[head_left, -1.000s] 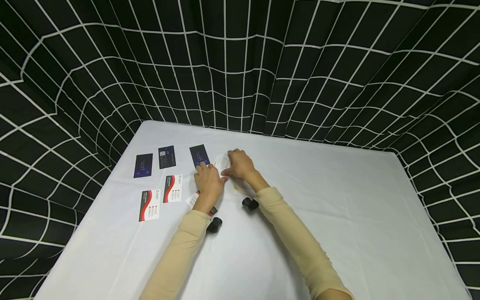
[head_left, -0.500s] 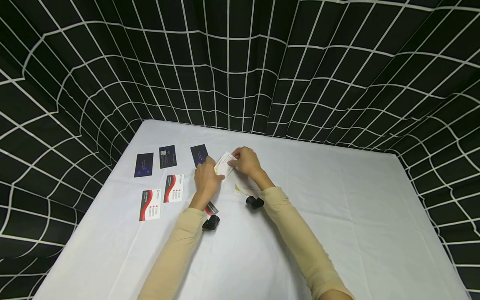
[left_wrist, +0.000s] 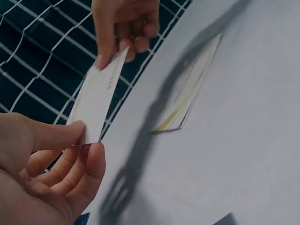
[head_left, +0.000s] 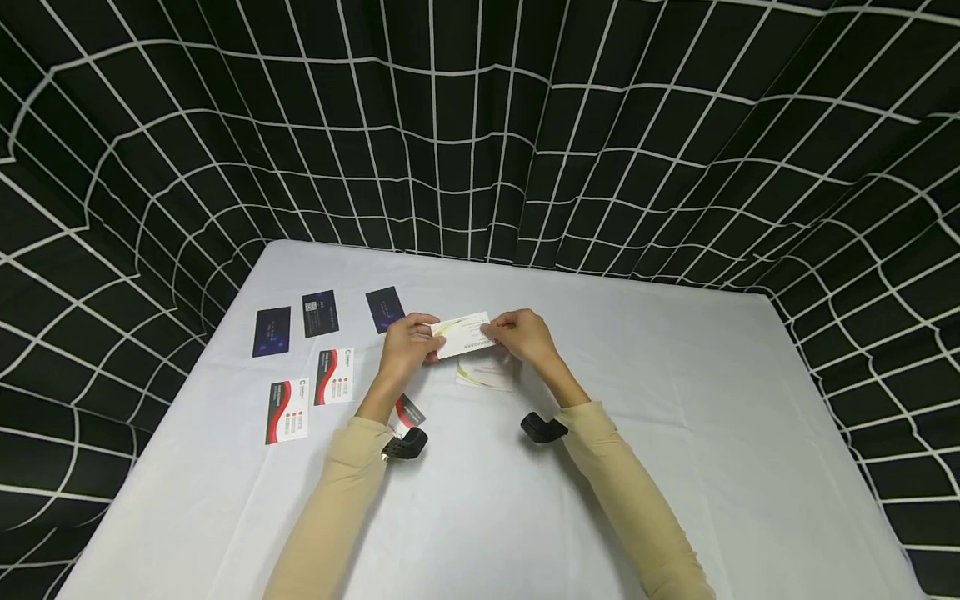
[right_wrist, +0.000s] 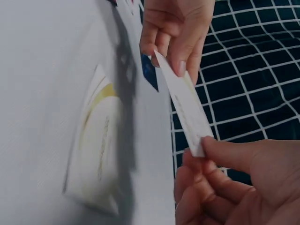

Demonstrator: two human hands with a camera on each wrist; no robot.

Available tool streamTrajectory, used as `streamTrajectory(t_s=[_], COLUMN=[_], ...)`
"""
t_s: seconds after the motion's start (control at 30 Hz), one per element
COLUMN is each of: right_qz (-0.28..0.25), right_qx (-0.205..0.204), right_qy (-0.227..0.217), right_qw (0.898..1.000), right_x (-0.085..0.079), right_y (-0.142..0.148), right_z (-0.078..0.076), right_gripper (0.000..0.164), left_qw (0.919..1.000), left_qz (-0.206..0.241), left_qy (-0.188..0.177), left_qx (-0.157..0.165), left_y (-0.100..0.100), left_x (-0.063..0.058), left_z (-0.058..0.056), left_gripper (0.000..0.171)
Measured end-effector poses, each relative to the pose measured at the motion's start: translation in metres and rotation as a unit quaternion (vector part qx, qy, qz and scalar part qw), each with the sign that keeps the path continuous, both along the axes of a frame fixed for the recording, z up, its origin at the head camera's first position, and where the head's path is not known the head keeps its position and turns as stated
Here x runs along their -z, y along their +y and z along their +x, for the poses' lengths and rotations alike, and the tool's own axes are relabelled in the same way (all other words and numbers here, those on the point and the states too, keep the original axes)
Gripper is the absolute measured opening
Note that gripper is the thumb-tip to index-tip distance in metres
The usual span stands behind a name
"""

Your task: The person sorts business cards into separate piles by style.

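A white business card (head_left: 459,336) with a thin yellow-green curve is held up above the table between both hands. My left hand (head_left: 405,346) pinches its left end, thumb on the near face and fingers behind. At the opposite end, my right hand (head_left: 527,337) pinches the corner between thumb and fingers. The left wrist view shows the card (left_wrist: 96,103) tilted, its printed face partly visible. Below it, a matching white card (head_left: 483,375) lies on the table; in the right wrist view that lower card (right_wrist: 96,150) is partly under a shadow.
Left of the hands lie dark blue cards (head_left: 272,332) in a back row. White cards with a red wave (head_left: 287,411) lie nearer, one red-and-grey card (head_left: 408,412) partly hidden by the left wrist. A black grid curtain (head_left: 480,125) stands behind the white table (head_left: 675,400).
The white card has come up off the table and turned crosswise. My right hand has moved right, spreading the hands to opposite ends of the card, uncovering more of the lower card.
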State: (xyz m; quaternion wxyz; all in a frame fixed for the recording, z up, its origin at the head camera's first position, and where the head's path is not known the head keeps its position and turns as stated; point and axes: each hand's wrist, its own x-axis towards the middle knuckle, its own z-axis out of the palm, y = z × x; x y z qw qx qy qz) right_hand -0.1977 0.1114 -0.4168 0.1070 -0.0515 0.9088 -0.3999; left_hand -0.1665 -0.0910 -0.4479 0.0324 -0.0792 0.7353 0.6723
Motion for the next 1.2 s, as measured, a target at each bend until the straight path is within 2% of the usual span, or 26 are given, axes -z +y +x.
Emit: streamTrajectory(t_s=[0.1,0.17,0.33,0.5,0.63,0.8,1.0,1.1,1.2], right_qz=[0.031,0.052,0.095,0.131,0.137,0.127,0.120,0.121,0.124], right_qx=[0.001,-0.001,-0.004,0.004,0.013,0.022,0.035,0.038,0.046], right_qy=[-0.018,-0.028,-0.048,-0.047,-0.042,-0.039,-0.032,-0.024,-0.009], right_qw=[0.999,0.998,0.994,0.990,0.990,0.991,0.992,0.992,0.991], right_x=[0.000,0.002,0.014,0.023,0.026,0.030,0.031,0.031,0.031], right_y=[0.010,0.015,0.020,0.023,0.025,0.029,0.033,0.033,0.033], right_z=[0.011,0.017,0.027,0.033,0.038,0.041,0.044,0.045,0.047], right_gripper=[0.030,0.030,0.030,0.030,0.030,0.032,0.031,0.030,0.029], left_qw=[0.9990,0.9959,0.9777,0.9618,0.9557,0.9560,0.9522,0.9451,0.9340], left_qz=[-0.038,-0.082,-0.199,-0.261,-0.280,-0.278,-0.287,-0.310,-0.342], left_qy=[0.005,0.011,0.036,0.057,0.065,0.066,0.076,0.077,0.084], left_qx=[0.023,0.039,0.055,0.059,0.064,0.066,0.071,0.068,0.058], left_y=[0.004,0.007,0.017,0.028,0.035,0.041,0.047,0.051,0.055], left_x=[0.000,0.002,0.008,0.012,0.014,0.013,0.013,0.012,0.012], left_z=[0.002,0.004,0.006,0.010,0.012,0.014,0.014,0.015,0.016], left_gripper=[0.032,0.030,0.027,0.024,0.023,0.023,0.026,0.025,0.023])
